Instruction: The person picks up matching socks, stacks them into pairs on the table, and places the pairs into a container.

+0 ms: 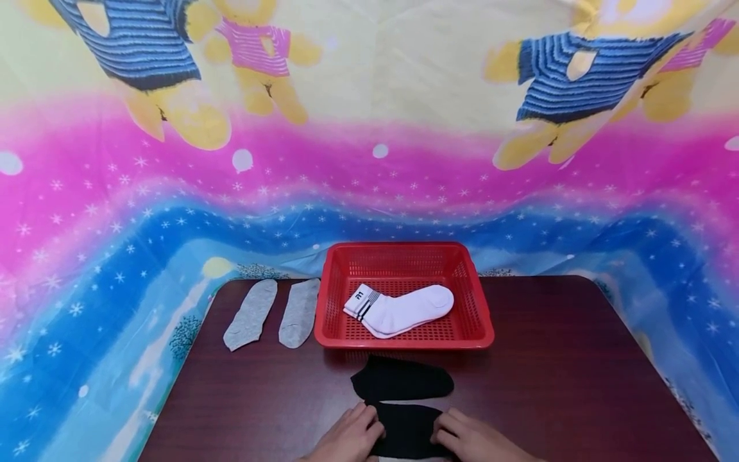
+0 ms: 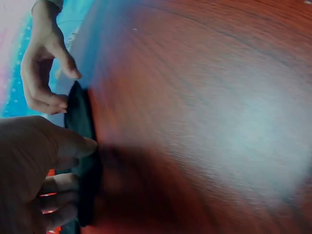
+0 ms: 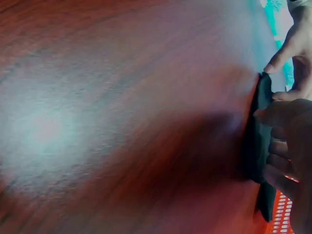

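The near black sock [image 1: 407, 431] lies on the table in front of the red basket [image 1: 404, 344], on the side toward the person, with another sock between the two. The left hand [image 1: 349, 435] has the end under the basket's left side, its fingers curled and pinching the fabric, thumb on top in the left wrist view. The right hand [image 1: 470, 439] pinches the opposite end, under the basket's right side, its fingers bent in the same way. Both hands cover the sock's ends, so I can't tell toe from cuff. A pale strip shows along its edges, and I can't make out what it is.

The far black sock [image 1: 401, 378] lies flat between that one and the basket, apart from the basket's front wall.

Inside the basket rest white socks [image 1: 412, 311], one over another; the lower shows only as a rim, and the cuff's small mark is hard to read. Left of the basket lie an outer grey sock [image 1: 252, 314] and an inner grey sock [image 1: 297, 314], the latter so close I can't tell if it touches.

The dark table [image 1: 554, 366] runs out of view toward the person. Behind the basket hangs a printed cloth [image 1: 375, 167], its bears cut off above.
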Tool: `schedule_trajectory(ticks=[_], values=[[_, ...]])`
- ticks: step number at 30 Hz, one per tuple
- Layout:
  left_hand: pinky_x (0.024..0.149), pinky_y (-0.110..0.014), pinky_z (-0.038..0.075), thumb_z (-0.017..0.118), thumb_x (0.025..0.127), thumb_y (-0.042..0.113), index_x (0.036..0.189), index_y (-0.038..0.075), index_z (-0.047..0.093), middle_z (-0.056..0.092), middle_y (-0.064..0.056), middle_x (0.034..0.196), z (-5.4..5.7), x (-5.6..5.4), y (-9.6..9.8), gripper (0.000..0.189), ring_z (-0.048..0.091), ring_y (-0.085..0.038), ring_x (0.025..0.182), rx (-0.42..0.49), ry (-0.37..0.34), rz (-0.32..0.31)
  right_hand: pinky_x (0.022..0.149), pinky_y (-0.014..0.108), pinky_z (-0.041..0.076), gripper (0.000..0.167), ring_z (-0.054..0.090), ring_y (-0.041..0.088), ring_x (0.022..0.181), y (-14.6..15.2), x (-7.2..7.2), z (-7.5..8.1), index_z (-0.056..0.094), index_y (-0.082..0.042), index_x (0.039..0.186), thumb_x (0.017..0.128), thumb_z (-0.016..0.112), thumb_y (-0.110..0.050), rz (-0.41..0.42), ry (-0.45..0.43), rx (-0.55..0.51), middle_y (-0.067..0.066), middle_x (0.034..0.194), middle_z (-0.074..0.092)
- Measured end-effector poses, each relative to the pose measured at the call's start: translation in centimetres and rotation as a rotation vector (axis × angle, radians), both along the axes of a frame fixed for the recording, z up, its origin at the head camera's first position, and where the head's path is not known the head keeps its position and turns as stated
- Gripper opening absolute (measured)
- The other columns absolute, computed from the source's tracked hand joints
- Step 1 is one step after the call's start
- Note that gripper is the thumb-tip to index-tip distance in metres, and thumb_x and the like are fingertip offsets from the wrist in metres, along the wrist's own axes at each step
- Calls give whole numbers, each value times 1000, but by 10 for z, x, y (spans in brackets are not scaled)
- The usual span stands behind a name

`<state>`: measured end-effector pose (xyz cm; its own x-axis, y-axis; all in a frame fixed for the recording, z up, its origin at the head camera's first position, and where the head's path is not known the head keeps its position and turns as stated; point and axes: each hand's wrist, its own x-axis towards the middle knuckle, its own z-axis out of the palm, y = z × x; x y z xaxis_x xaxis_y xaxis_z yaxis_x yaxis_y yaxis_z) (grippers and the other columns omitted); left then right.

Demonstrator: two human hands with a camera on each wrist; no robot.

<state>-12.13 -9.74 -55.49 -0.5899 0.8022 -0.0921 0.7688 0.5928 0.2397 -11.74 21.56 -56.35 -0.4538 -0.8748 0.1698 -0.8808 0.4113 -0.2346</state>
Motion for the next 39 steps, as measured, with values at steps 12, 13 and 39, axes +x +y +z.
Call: schedule_trajectory(ticks=[12, 13, 39], values=[[84, -18, 49, 62, 97, 52, 110, 24, 61, 56, 12, 106, -10, 5, -7, 31, 46, -3, 92, -99, 73, -153, 77, 15, 44, 25, 49, 2, 93, 6, -1, -7, 66, -26, 116, 103, 57, -45, 139, 282, 155, -9, 111, 58], [84, -18, 49, 62, 97, 53, 111, 24, 60, 56, 12, 107, -10, 5, -7, 32, 47, -3, 92, -107, 90, -159, 77, 16, 44, 24, 50, 3, 93, 7, -1, -7, 66, -26, 115, 103, 57, -45, 137, 293, 155, -9, 111, 59], [102, -37, 47, 50, 107, 20, 128, -9, 59, 65, -19, 128, 15, -6, 3, 37, 56, -23, 122, 998, -861, 772, 82, 26, 58, 30, 70, 5, 95, -1, -8, 25, 63, 3, 123, 101, 63, -18, -799, -1283, -852, -1, 103, 76]])
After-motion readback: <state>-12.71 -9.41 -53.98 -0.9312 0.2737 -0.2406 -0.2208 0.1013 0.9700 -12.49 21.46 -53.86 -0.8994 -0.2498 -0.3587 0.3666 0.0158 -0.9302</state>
